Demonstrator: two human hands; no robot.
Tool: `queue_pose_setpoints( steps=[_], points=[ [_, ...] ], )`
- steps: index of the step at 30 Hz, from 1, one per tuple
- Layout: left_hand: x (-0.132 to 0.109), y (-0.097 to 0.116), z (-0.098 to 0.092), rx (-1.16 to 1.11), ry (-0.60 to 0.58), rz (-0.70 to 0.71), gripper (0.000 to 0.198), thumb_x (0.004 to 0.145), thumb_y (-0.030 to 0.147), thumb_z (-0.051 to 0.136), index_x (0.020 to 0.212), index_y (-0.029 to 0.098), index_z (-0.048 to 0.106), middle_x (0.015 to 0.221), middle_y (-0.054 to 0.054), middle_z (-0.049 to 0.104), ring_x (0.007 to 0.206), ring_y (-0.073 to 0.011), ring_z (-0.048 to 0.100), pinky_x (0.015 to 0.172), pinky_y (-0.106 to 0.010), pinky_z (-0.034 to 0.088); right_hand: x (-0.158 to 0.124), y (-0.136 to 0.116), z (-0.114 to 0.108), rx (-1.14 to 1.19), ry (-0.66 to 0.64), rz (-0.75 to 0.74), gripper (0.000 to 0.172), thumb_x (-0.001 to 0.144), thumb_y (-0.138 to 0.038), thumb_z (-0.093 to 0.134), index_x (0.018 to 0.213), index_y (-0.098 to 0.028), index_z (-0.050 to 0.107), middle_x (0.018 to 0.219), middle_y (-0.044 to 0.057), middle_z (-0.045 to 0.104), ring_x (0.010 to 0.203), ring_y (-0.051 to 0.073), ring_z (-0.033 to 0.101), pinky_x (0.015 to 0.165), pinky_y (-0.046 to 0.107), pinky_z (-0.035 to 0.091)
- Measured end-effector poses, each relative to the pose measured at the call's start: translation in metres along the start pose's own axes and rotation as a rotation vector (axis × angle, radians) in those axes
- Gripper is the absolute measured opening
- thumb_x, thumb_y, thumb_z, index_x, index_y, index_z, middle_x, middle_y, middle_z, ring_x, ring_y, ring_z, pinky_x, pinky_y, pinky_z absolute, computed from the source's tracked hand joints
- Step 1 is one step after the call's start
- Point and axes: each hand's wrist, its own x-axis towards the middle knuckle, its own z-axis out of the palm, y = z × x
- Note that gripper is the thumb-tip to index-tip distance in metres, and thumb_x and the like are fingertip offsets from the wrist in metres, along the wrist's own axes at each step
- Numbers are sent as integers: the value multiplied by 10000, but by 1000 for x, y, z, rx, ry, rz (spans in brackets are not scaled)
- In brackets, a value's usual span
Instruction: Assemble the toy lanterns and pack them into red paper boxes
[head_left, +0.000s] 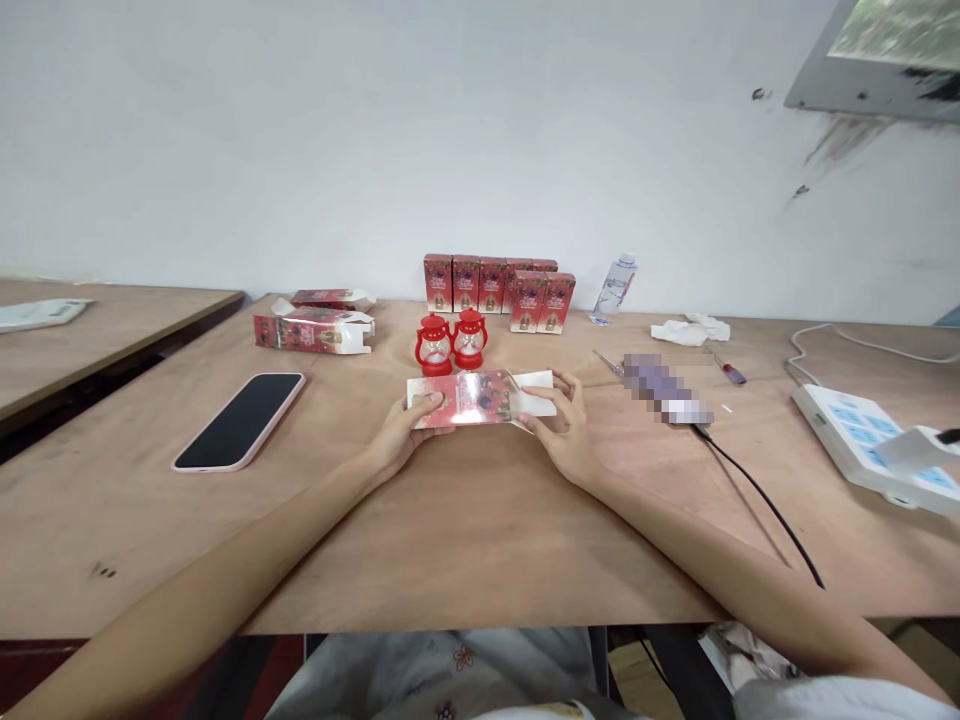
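A red printed carton (pixel 476 397) lies sideways between my hands, with white flaps showing at its right end. My left hand (pixel 405 432) grips the carton's left end, thumb on top. At the right end, my right hand (pixel 562 425) has its thumb and fingers around the white flaps. Just beyond the carton stand two red lanterns, a left one (pixel 435 348) and a right one (pixel 470 342), both with clear middles. Whether anything is inside the carton cannot be seen.
Several closed red boxes (pixel 491 284) stand near the wall beside a tilted bottle (pixel 615 290). Opened cartons (pixel 311 330) and a phone (pixel 240 422) lie left. Rightward are tissue (pixel 690 330), a screwdriver (pixel 729 371), a blurred cabled device (pixel 664 388) and a power strip (pixel 874 445).
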Motion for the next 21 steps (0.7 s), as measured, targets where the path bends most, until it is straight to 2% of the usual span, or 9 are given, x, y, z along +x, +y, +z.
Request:
queue_pose_setpoints(
  steps=[3,5,7,10,12,17,21],
  points=[
    [-2,-2,0,19,-42,-13,457,636,346,782,1019,144,633,911,-73,703,815,-188,667,715,-287,563,-2,-1,1,4,51,-38,75,773,-304,661,764,-233,637,1136,54,433,1117,227,493,969,445,423],
    [-3,-2,1,14,-49,-14,497,628,352,789,1048,145,621,917,-78,707,840,-204,673,747,-307,559,-2,-3,1,1,29,-77,124,797,-276,624,686,-224,637,1145,53,420,1099,222,499,965,440,420],
    [-3,-2,1,8,-52,-16,525,619,352,796,1064,143,613,920,-83,710,861,-217,676,775,-324,552,-2,-5,1,-28,-20,-86,65,798,-285,627,783,-249,679,1225,57,397,1147,235,476,995,452,396],
    [-3,-1,1,10,-70,-26,556,620,353,796,1095,141,599,920,-87,713,887,-232,676,814,-350,538,-1,-6,0,-78,-53,-39,306,774,-333,661,1077,-300,640,1330,70,356,1251,260,403,1043,477,351],
    [-3,0,2,18,-81,-29,569,619,365,795,1102,142,594,917,-86,714,893,-239,675,822,-359,530,-1,-6,-1,-85,-64,-19,366,762,-336,668,1123,-302,617,1356,72,351,1285,265,372,1058,481,335],
    [-1,-3,0,102,-98,5,583,567,361,824,1057,146,592,913,-79,711,894,-242,668,800,-333,507,0,0,1,1,-120,10,76,783,-254,612,805,-251,684,1322,47,434,1182,215,476,1026,431,377],
    [0,-6,-2,155,-90,33,582,534,360,835,1010,147,579,917,-75,700,872,-241,661,795,-339,492,1,3,2,32,-125,60,123,779,-232,592,691,-237,678,1260,46,499,1186,205,479,1009,401,392]
  ],
)
